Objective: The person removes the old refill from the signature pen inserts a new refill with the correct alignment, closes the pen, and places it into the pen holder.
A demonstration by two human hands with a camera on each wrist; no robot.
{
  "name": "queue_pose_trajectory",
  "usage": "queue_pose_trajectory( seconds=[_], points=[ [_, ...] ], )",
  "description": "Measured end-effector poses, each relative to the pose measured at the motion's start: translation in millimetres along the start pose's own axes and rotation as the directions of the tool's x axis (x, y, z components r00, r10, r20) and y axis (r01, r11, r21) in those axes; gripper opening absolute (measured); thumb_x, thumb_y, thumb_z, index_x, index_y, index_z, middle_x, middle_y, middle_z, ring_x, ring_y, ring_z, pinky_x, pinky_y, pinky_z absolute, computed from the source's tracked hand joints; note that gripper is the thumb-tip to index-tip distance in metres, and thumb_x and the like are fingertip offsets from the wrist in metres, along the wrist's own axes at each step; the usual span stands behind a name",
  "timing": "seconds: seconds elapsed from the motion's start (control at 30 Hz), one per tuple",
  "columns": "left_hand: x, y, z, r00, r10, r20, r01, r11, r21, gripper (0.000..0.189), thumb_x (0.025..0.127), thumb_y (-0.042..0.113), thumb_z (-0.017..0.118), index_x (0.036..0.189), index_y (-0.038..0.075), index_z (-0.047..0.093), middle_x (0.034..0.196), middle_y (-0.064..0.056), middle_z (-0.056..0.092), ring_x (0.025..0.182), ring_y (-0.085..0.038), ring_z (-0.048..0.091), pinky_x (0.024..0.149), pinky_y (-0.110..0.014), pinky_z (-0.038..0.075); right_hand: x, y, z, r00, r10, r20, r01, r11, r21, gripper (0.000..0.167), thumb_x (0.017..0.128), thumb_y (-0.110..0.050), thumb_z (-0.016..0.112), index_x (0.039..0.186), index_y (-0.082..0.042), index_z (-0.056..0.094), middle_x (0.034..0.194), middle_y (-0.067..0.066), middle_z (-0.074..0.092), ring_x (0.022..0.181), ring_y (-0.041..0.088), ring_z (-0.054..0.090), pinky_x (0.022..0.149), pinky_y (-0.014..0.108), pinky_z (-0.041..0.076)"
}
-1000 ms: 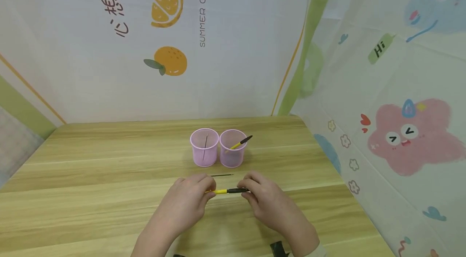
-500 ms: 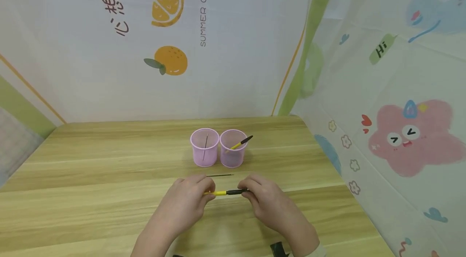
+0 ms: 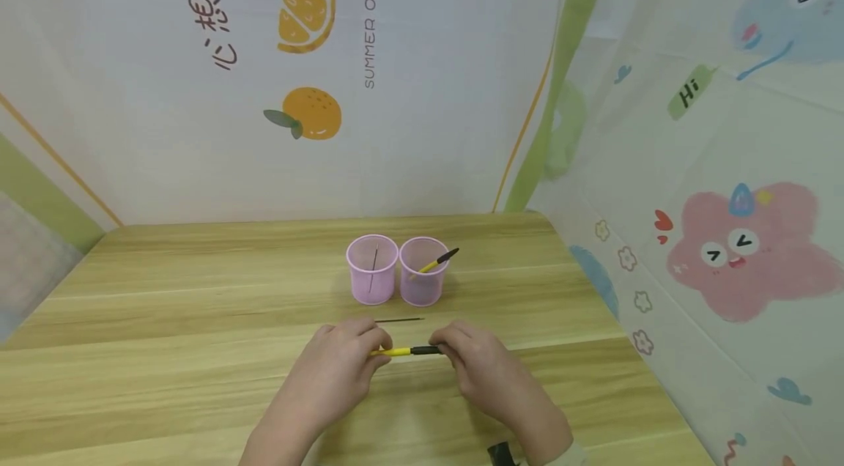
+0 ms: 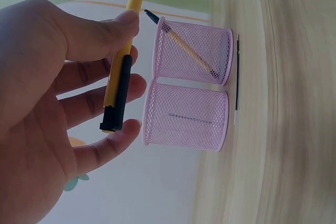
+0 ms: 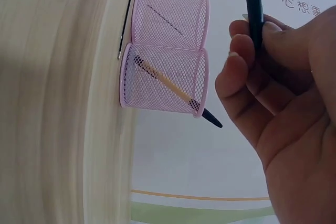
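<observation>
A yellow and black pen [image 3: 400, 352] is held level above the table between my two hands. My left hand [image 3: 343, 363] pinches its yellow barrel between thumb and forefinger; in the left wrist view the pen's black clip [image 4: 122, 87] points toward the little finger. At the other end, my right hand [image 3: 480, 363] grips the black tip section [image 5: 254, 9] with thumb and fingers. Just beyond the hands, a thin dark pen refill [image 3: 398, 319] lies on the table. Another refill [image 3: 374, 268] leans inside the left pink mesh cup [image 3: 372, 290]. A second yellow and black pen [image 3: 435, 261] leans in the right mesh cup [image 3: 422, 291].
The two cups stand side by side on the wood-grain table [image 3: 198, 305]. A printed white cloth [image 3: 428, 121] hangs behind the table, and a cartoon-patterned cloth [image 3: 659, 158] runs along its right side. Something black [image 3: 501, 453] shows near my right wrist.
Both hands keep their hold on the pen, which has dipped slightly toward me. My right fingers have closed further over the black end, so less of it shows. The cups have not moved.
</observation>
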State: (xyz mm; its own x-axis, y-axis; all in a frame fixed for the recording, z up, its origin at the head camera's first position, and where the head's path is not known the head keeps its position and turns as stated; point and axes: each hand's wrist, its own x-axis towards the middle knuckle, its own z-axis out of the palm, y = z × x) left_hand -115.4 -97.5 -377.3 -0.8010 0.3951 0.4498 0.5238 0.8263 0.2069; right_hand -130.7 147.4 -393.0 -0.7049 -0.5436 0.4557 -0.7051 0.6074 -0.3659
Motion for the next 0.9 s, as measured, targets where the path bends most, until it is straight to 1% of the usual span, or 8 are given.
queue_pose_trajectory(
  seconds=[0.1, 0.3, 0.4, 0.57, 0.73, 0.9],
  points=[
    [-0.2, -0.7, -0.4, 1.0, 0.0, -0.009, 0.0, 1.0, 0.009, 0.017, 0.083, 0.021, 0.089, 0.094, 0.024, 0.076, 0.093, 0.016, 0.071, 0.093, -0.005, 0.069, 0.079, -0.036, 0.054, -0.4, 0.7, 1.3, 1.0, 0.018, 0.009, -0.018, 1.0, 0.003, 0.014, 0.103, -0.001, 0.065, 0.112, -0.008, 0.072, 0.103, -0.002, 0.073, 0.09, 0.01, 0.071, 0.08, 0.022, 0.061],
    [0.1, -2.5, -3.0, 0.999, -0.007, -0.034, 0.007, 1.0, 0.021, 0.018, 0.083, 0.02, 0.09, 0.094, 0.023, 0.076, 0.092, 0.016, 0.071, 0.092, -0.005, 0.069, 0.076, -0.033, 0.052, -2.7, 1.2, 0.7, 0.997, 0.077, 0.007, -0.077, 0.997, 0.007, 0.007, 0.103, -0.01, 0.068, 0.11, -0.011, 0.071, 0.101, -0.004, 0.07, 0.082, 0.0, 0.058, 0.071, 0.018, 0.055],
    [0.1, -3.2, -4.0, 0.999, -0.011, -0.04, 0.012, 1.0, 0.019, 0.018, 0.083, 0.02, 0.09, 0.094, 0.023, 0.076, 0.091, 0.016, 0.07, 0.092, -0.006, 0.069, 0.075, -0.033, 0.052, -3.5, 0.5, -0.2, 0.997, 0.078, -0.002, -0.078, 0.997, 0.003, 0.009, 0.101, -0.01, 0.072, 0.109, -0.012, 0.07, 0.099, -0.004, 0.069, 0.08, 0.0, 0.057, 0.068, 0.017, 0.053],
    [0.2, -3.0, -5.0, 0.999, -0.01, -0.039, 0.011, 1.0, 0.019, 0.018, 0.083, 0.02, 0.09, 0.093, 0.023, 0.076, 0.091, 0.016, 0.07, 0.092, -0.005, 0.069, 0.076, -0.034, 0.052, -3.0, -0.8, -0.3, 0.996, 0.085, -0.015, -0.085, 0.996, -0.013, 0.013, 0.098, -0.007, 0.075, 0.107, -0.013, 0.068, 0.096, -0.005, 0.067, 0.078, 0.0, 0.057, 0.066, 0.017, 0.052],
    [-0.3, -2.3, -4.3, 0.999, -0.008, -0.046, 0.009, 1.0, 0.015, 0.018, 0.083, 0.02, 0.09, 0.094, 0.024, 0.076, 0.091, 0.016, 0.069, 0.093, -0.005, 0.068, 0.076, -0.033, 0.051, -2.7, -0.6, -0.3, 0.996, 0.085, -0.015, -0.085, 0.996, -0.009, 0.012, 0.099, -0.006, 0.073, 0.105, -0.013, 0.067, 0.094, -0.006, 0.065, 0.076, -0.002, 0.053, 0.065, 0.016, 0.051],
    [-1.2, -2.7, -1.5, 0.998, 0.003, -0.06, -0.002, 1.0, 0.015, 0.019, 0.082, 0.02, 0.09, 0.093, 0.025, 0.075, 0.091, 0.017, 0.069, 0.092, -0.004, 0.067, 0.075, -0.032, 0.05, -4.3, 1.3, 0.7, 0.998, 0.053, -0.023, -0.054, 0.998, -0.014, 0.009, 0.1, -0.005, 0.071, 0.102, -0.012, 0.067, 0.096, -0.006, 0.065, 0.078, -0.001, 0.053, 0.067, 0.017, 0.051]
  ],
)
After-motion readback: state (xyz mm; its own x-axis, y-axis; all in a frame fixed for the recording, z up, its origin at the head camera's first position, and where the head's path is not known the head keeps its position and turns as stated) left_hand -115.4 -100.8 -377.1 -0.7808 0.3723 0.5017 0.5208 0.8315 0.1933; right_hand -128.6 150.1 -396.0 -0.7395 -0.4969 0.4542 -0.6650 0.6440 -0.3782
